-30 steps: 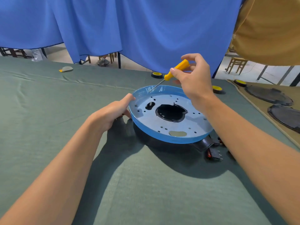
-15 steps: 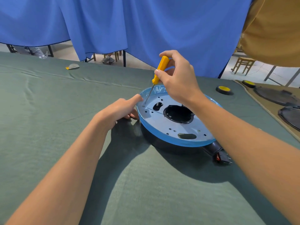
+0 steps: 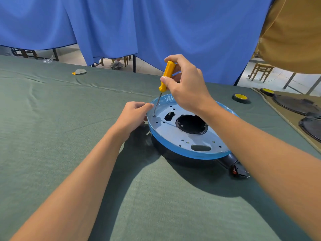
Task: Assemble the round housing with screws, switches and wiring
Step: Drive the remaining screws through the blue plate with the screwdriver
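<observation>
— What is the right hand point(image 3: 187, 89) doing?
— Its fingers are curled round a yellow-handled screwdriver point(image 3: 166, 75). The tip stands on a screw point(image 3: 154, 116) just inside the left edge of the round housing point(image 3: 173, 134).
— And the left hand point(image 3: 133, 115)?
— It is curled against the housing's left rim, but I cannot tell whether it grips. The housing lies on green cloth point(image 3: 69, 136), with a black-and-red switch point(image 3: 238, 170) at its near right and a tape roll point(image 3: 240, 97) beyond its right side.
</observation>
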Motion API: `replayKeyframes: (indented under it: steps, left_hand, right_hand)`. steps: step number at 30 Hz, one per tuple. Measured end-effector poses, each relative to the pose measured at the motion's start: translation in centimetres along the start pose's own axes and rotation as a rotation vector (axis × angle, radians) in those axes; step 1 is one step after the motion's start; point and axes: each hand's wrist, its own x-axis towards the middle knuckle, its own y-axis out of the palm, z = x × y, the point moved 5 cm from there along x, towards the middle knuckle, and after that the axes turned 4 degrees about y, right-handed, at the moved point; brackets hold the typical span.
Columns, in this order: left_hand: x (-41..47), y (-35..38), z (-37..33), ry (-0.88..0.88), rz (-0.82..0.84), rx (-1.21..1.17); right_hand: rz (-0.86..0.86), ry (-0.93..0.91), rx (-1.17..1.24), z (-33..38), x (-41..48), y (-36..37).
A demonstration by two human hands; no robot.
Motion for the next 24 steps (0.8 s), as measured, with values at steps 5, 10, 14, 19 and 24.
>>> replayKeyframes:
  steps: [5, 10, 14, 19, 24]
  left_hand:
    - [-0.1, 0.0, -0.5, 0.033, -0.042, 0.003]
    - [0.2, -0.1, -0.4, 0.039, -0.092, 0.008]
    - [0.3, -0.2, -0.5, 0.067, -0.123, 0.01]
    - [0.0, -0.6, -1.1, 0.137, -0.143, -0.016]
    - [-0.3, -1.0, -1.7, 0.198, -0.185, -0.02]
  right_hand:
    - [0.032, -0.028, -0.058, 0.1, -0.1, 0.4]
    - [0.103, -0.031, -0.116, 0.1, 0.2, 0.7]
    - [0.174, -0.029, -0.138, 0.3, 0.9, 0.7]
    - [0.202, 0.022, -0.13, -0.3, 1.5, 0.8]
    - [0.172, 0.143, -0.131, -1.5, 1.9, 0.8]
